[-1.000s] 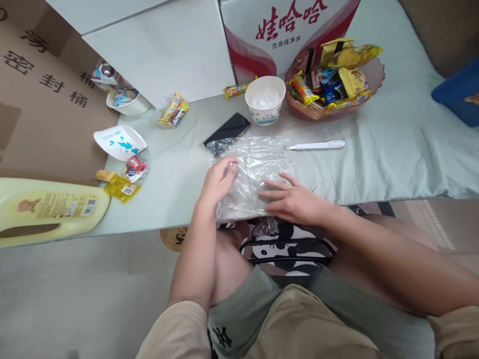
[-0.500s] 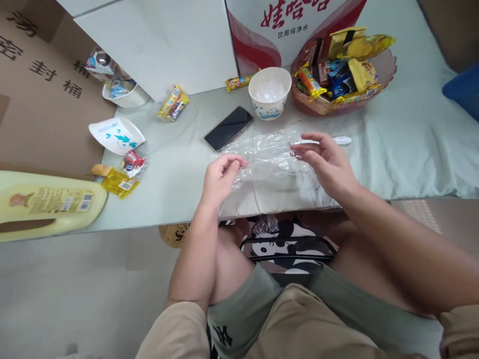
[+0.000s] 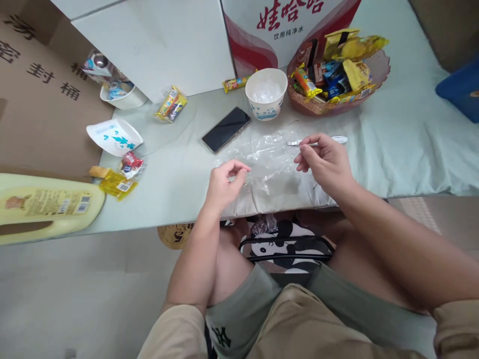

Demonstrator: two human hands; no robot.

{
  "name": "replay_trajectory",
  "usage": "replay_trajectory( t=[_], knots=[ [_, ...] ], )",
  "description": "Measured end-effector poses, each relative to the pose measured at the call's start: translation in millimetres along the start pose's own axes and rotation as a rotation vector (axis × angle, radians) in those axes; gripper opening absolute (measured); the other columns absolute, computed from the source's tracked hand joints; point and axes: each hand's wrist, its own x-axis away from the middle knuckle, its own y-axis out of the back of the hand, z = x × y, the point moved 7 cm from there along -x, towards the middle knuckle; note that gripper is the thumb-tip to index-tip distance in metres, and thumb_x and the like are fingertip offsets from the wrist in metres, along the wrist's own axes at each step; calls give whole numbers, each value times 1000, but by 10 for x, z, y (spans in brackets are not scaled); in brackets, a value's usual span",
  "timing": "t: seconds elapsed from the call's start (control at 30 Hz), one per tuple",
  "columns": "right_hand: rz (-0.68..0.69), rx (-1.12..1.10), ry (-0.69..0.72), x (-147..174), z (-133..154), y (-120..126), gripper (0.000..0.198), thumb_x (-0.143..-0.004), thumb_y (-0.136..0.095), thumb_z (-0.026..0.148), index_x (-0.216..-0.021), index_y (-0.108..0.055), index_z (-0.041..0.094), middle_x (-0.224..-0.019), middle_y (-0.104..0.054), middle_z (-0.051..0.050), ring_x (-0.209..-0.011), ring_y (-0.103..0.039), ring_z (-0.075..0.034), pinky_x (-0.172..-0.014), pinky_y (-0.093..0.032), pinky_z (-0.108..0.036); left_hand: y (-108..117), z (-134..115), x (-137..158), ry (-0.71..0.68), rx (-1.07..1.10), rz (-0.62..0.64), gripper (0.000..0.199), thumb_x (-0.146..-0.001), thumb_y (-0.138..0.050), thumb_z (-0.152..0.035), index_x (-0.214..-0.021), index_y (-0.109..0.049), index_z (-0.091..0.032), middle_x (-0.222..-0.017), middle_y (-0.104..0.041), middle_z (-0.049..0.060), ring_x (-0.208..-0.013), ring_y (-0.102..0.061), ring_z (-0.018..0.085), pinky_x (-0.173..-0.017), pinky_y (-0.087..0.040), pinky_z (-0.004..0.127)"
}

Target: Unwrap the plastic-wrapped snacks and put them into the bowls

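Note:
My left hand (image 3: 226, 183) hovers over the near left part of a sheet of clear plastic film (image 3: 267, 162), its thumb and forefinger pressed together. Whatever those fingertips may hold is too small to make out. Above the film's right side, my right hand (image 3: 325, 162) has its thumb and forefinger in a pinch with the other fingers curled. Nothing between them can be told. Behind that hand lies a slim white tool (image 3: 340, 139) with a thin metallic tip, partly hidden by the fingers. A dark phone (image 3: 226, 129) rests beyond the film.
A paper cup (image 3: 266, 107) holding clear crumpled plastic stands near a glass basket (image 3: 379, 75) of wrapped snacks. Boxes line the back. At left are a tipped paper cup (image 3: 116, 137), wrappers (image 3: 119, 184) and a yellow jug (image 3: 56, 204). The table's front edge runs above my knees.
My right hand's thumb and forefinger have closed from a spread pose into a pinch. The film beneath looks flatter beside my left hand. The whole view has shifted slightly.

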Motion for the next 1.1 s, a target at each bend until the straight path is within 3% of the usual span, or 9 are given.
replay_trajectory(
  t=[0.1, 0.2, 0.37, 0.47, 0.53, 0.6, 0.77, 0.93, 1.1],
  knots=[
    [-84, -27, -13, -20, -14, 58, 21, -92, -70, 39, -88, -57, 24, -63, -65, 4, -48, -59, -10, -45, -46, -22, -113, -163, 41, -166, -70, 55, 44, -86, -69, -56, -111, -67, -20, -125, -72, 12, -121, -67, 28, -106, -54, 46],
    [-101, -56, -42, -47, -54, 56, 21, -93, -69, 39, -89, -55, 24, -64, -65, 5, -48, -60, -9, -45, -47, -21, -352, -246, 99, -262, -377, 143, 76, -73, -85, -47, -138, -57, -22, -156, -50, 16, -150, -42, 37, -122, -39, 57],
    [-86, -67, -37, -65, -65, 51, 20, -94, -67, 39, -90, -54, 24, -65, -66, 4, -50, -61, -10, -47, -49, -22, -303, -266, 40, -285, -409, -85, 24, -100, -48, -23, -112, -69, -20, -136, -66, 11, -132, -61, 25, -113, -50, 46],
    [-88, -38, -18, -72, -64, 83, 21, -95, -66, 42, -92, -53, 25, -67, -66, 4, -52, -63, -12, -49, -51, -24, -257, -283, 21, -308, -321, -86, 27, -97, -56, -40, -113, -67, -20, -126, -70, 10, -120, -66, 23, -108, -54, 43],
    [-79, -18, -12, -78, -73, 95, 23, -95, -65, 46, -94, -53, 25, -68, -67, 3, -55, -64, -13, -50, -52, -25, -319, -301, 31, -322, -345, -10, 59, -80, -77, -48, -130, -61, -19, -142, -62, 14, -136, -57, 30, -116, -48, 49],
    [-60, 1, -5, -83, -80, 89, 26, -95, -63, 50, -94, -53, 26, -70, -67, 2, -56, -65, -13, -51, -53, -26, -368, -273, 31, -268, -375, 25, 72, -73, -82, -39, -137, -58, -18, -151, -56, 16, -145, -49, 34, -122, -42, 51],
    [-4, 39, 19, -67, -54, 54, 36, -93, -61, 62, -97, -54, 27, -75, -69, -1, -60, -67, -15, -55, -55, -29, -187, -66, -37, -9, -123, -117, 15, -86, -57, -19, -89, -71, -21, -111, -77, 7, -110, -72, 23, -104, -55, 43],
    [101, 2, 104, -27, 39, 40, 60, -84, -62, 77, -123, -54, 31, -106, -76, -8, -99, -74, -25, -88, -60, -42, 106, 265, -66, 319, 424, -323, 13, -82, -58, -36, -80, -59, -23, -84, -73, 3, -87, -75, 19, -82, -60, 35],
    [424, 16, 249, 77, 103, -148, 74, -72, -76, 75, -127, -60, 29, -135, -69, -11, -132, -61, -31, -115, -45, -52, 193, 421, -93, 424, 586, -378, 29, -78, -60, -49, -77, -46, -24, -77, -67, 2, -80, -74, 18, -74, -59, 31]
  ],
)
